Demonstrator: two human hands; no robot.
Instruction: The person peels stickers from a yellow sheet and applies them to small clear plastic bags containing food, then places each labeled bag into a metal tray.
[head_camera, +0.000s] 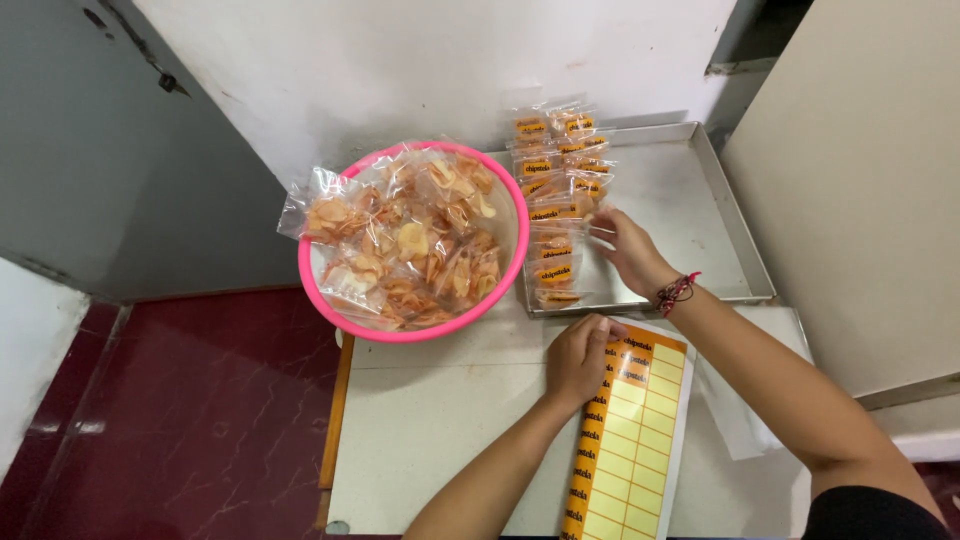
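We see one pink basin (322, 283) of bagged chips, one metal tray (722, 205), our right hand (628, 250) fingers spread on a labelled packet (556, 213), left hand (577, 358) fingers curled, pressing one sticker sheet (640, 430) on the bench (430, 420).

Yellow sticker sheet (630, 440); labelled chip packets (556, 210)

— What sits where on the worktop (440, 420)?

— The basin (511, 262) stands at the far left, filled with bagged chips (405, 240). Just right of it lies the metal tray (735, 235), against the wall.

— And in the tray?

— A row of labelled packets (555, 190) along its left side, running front to back; the right hand (628, 250) touches them.

— Nearer the person?

— The sticker sheet (630, 430) lies before the tray, with the left hand (578, 358) on its far left corner.
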